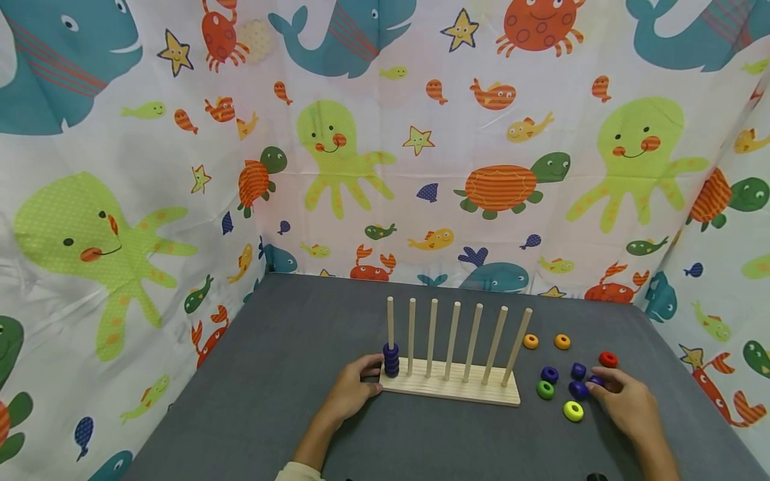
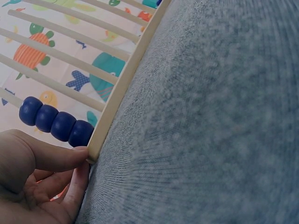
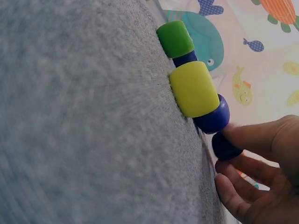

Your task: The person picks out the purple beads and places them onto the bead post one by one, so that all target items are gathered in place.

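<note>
A wooden peg rack (image 1: 451,391) with several upright pegs stands on the grey table. Its leftmost peg carries a stack of dark blue beads (image 1: 392,361). My left hand (image 1: 351,391) pinches the left end of the base between thumb and fingers, just beside that stack. To the right of the rack, my right hand (image 1: 630,403) holds a dark blue bead (image 3: 226,147) between thumb and fingertips. Close by lie another blue bead (image 1: 579,390), a yellow bead (image 1: 573,411) and a red bead (image 1: 608,360).
A green bead (image 1: 545,390) and more blue beads (image 1: 549,375) lie between the rack and my right hand. Two orange beads (image 1: 562,342) sit farther back. A curtain (image 1: 373,254) printed with sea animals borders the table (image 1: 240,414) at the back and sides.
</note>
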